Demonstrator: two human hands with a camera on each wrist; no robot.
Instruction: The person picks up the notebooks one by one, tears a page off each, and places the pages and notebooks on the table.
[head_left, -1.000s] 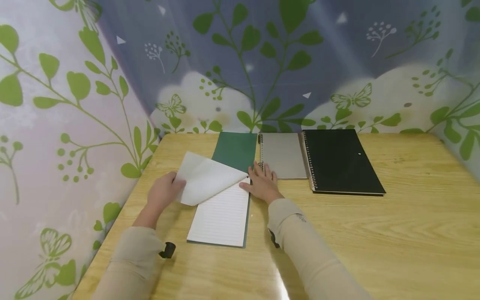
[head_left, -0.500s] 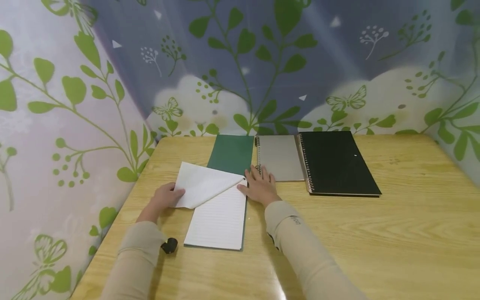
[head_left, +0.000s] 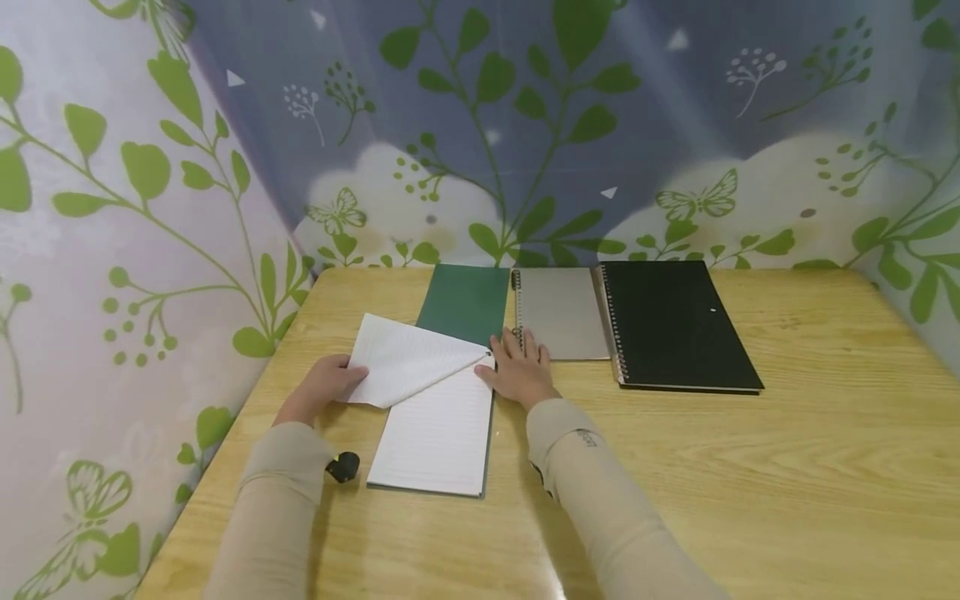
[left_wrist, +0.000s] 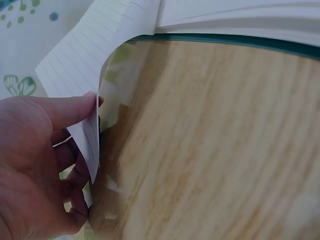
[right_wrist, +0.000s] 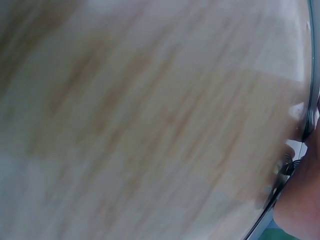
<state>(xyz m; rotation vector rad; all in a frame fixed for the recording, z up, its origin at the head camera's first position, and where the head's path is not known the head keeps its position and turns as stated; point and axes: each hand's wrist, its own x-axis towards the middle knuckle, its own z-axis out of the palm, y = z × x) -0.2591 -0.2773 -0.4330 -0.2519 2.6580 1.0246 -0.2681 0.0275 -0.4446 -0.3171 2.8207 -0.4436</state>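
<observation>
Nearest, just left of the green notebook's near end, a small black piece [head_left: 343, 467] sits beside the left sleeve cuff [head_left: 288, 450]; if that forearm swung inward, the piece might scuff the lined lower page [head_left: 431, 450]. The green notebook [head_left: 467, 302] itself lies spread on the tabletop [head_left: 690, 492], its pages toward the person and its cover at the far end. Along the notebook's left side, the left hand [head_left: 321, 386] pinches the edge of a lifted sheet [head_left: 408, 360] between thumb and fingers. The sheet bends on a slant toward a point by the notebook's right edge, so a sharp tug would probably load that one spot and could crease it or tear it raggedly. At that right edge the right hand [head_left: 521, 377] rests with fingers spread, gripping nothing; how hard it presses, I cannot tell. Too little weight there, and the whole notebook could slide left with the pull. The same fingers reach over the near corner of the gray notebook [head_left: 562, 315], just right of the green cover, so a shift of the hand might snag its coil or nudge it into the black notebook [head_left: 678, 325], farther right of the green one.
</observation>
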